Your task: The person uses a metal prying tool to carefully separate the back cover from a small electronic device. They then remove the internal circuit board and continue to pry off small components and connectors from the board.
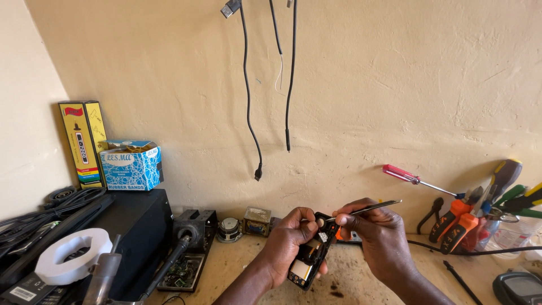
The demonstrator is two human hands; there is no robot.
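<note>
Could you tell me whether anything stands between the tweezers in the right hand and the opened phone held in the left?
Nothing visible does: the tweezers in the right hand reach the opened phone held by the left hand.

a tall, narrow yellow carton with a red and multicoloured label stands upright on the black box at the left, against the wall. touching its right side sits a squat blue-and-white patterned box. a white barcode label lies at the bottom-left corner.

A small electronics repair workshop: hand tools crammed in a holder, loose cables hanging down the plaster wall.
</note>
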